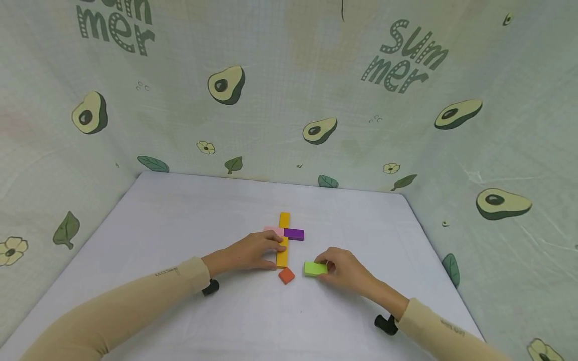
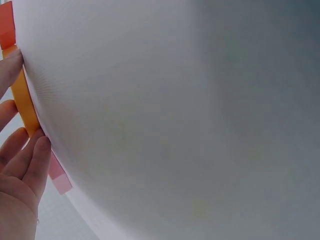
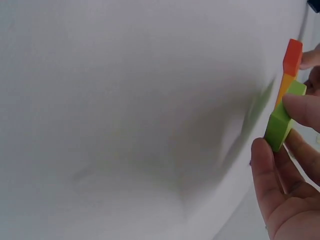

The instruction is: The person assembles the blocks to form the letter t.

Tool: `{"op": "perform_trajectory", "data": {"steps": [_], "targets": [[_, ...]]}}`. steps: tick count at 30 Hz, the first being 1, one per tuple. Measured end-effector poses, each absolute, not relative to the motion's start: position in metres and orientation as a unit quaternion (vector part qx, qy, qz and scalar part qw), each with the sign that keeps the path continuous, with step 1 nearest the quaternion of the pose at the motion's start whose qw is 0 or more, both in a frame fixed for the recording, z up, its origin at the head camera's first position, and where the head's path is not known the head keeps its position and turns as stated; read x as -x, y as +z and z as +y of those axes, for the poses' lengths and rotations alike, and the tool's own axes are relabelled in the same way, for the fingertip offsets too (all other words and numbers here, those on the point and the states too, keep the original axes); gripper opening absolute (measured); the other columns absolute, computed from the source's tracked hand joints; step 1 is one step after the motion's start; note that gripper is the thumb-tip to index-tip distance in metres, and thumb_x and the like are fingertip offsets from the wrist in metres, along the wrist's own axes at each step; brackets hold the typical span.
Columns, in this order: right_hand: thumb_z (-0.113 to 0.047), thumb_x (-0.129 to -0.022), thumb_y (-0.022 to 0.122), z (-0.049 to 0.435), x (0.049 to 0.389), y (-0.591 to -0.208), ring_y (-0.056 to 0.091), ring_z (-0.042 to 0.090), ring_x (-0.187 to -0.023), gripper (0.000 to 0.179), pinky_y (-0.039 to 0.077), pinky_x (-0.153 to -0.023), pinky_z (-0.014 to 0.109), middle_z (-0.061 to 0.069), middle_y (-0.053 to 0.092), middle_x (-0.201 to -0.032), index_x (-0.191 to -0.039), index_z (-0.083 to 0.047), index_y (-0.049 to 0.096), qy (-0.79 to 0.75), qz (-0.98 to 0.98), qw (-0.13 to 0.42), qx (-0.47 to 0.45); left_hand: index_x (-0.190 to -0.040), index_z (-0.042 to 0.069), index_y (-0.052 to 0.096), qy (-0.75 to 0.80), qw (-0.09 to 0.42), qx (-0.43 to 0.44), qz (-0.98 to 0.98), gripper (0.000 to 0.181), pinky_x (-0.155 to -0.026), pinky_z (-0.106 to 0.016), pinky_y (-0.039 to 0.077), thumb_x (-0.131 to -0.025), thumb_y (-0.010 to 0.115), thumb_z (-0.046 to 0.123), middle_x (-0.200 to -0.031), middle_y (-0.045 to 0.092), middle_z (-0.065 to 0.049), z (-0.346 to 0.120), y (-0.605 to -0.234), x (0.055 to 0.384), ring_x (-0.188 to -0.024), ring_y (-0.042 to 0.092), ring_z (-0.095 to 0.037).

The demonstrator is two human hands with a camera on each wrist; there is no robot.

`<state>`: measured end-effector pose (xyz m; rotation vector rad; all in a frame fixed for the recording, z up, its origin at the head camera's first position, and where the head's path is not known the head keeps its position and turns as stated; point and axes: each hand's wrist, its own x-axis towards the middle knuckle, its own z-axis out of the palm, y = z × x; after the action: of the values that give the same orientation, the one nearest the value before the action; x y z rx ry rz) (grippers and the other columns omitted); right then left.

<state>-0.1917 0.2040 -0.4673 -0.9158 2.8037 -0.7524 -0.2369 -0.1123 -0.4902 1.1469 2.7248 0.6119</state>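
On the white table several flat coloured blocks form a cross. Its lower arm is a long yellow block, gripped by my left hand with bent fingers over its far part and the thumb at its near left side. A pink block, partly covered by those fingers, and a purple block form the crosspiece, with another yellow block above. A red-orange block sits turned cornerwise at the near end. To the right, my right hand pinches a light green block; its shadow lies on the table in the right wrist view.
White cloth covers the table. A pale curtain with avocado prints surrounds its back and sides. Black camera parts hang under both wrists.
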Motion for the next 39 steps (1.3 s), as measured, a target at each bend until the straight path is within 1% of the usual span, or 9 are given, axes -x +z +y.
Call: {"op": "perform_trajectory", "data": {"steps": [4, 14, 19, 25, 39], "targets": [[-0.011, -0.087, 0.088, 0.200, 0.184, -0.470, 0.058, 0.008, -0.084, 0.029, 0.054, -0.073, 0.022, -0.009, 0.067, -0.096, -0.114, -0.013, 0.078, -0.245, 0.920, 0.060, 0.300, -0.140, 0.018, 0.071, 0.199, 0.064, -0.376, 0.903, 0.054, -0.110, -0.033, 0.053, -0.091, 0.087, 0.033, -0.145, 0.062, -0.001, -0.112, -0.490, 0.237, -0.132, 0.060, -0.018], [-0.010, -0.087, 0.087, 0.193, 0.171, -0.469, 0.059, 0.010, -0.081, 0.028, 0.052, -0.070, 0.021, -0.008, 0.066, -0.094, -0.113, -0.012, 0.077, -0.255, 0.912, 0.077, 0.312, -0.139, 0.017, 0.072, 0.197, 0.059, -0.379, 0.902, 0.053, -0.110, -0.033, 0.053, -0.091, 0.087, 0.034, -0.144, 0.063, 0.000, -0.112, -0.489, 0.237, -0.132, 0.060, -0.018], [-0.010, -0.088, 0.087, 0.188, 0.169, -0.470, 0.058, 0.009, -0.081, 0.027, 0.052, -0.069, 0.021, -0.008, 0.065, -0.093, -0.113, -0.012, 0.077, -0.259, 0.910, 0.085, 0.313, -0.139, 0.017, 0.072, 0.196, 0.055, -0.381, 0.902, 0.053, -0.110, -0.033, 0.053, -0.091, 0.087, 0.035, -0.143, 0.063, 0.000, -0.112, -0.490, 0.237, -0.131, 0.060, -0.017], [-0.011, -0.088, 0.087, 0.185, 0.169, -0.472, 0.056, 0.007, -0.080, 0.027, 0.051, -0.068, 0.020, -0.008, 0.065, -0.092, -0.113, -0.012, 0.078, -0.255, 0.909, 0.084, 0.318, -0.139, 0.017, 0.072, 0.206, 0.061, -0.381, 0.899, 0.052, -0.111, -0.033, 0.053, -0.091, 0.087, 0.034, -0.143, 0.063, 0.000, -0.112, -0.489, 0.237, -0.132, 0.060, -0.018], [-0.013, -0.087, 0.088, 0.182, 0.169, -0.473, 0.056, 0.007, -0.080, 0.027, 0.050, -0.068, 0.020, -0.009, 0.064, -0.091, -0.112, -0.013, 0.078, -0.247, 0.912, 0.081, 0.317, -0.139, 0.017, 0.072, 0.211, 0.068, -0.375, 0.900, 0.052, -0.112, -0.034, 0.052, -0.092, 0.087, 0.034, -0.145, 0.062, 0.000, -0.113, -0.486, 0.235, -0.133, 0.059, -0.018]]}}
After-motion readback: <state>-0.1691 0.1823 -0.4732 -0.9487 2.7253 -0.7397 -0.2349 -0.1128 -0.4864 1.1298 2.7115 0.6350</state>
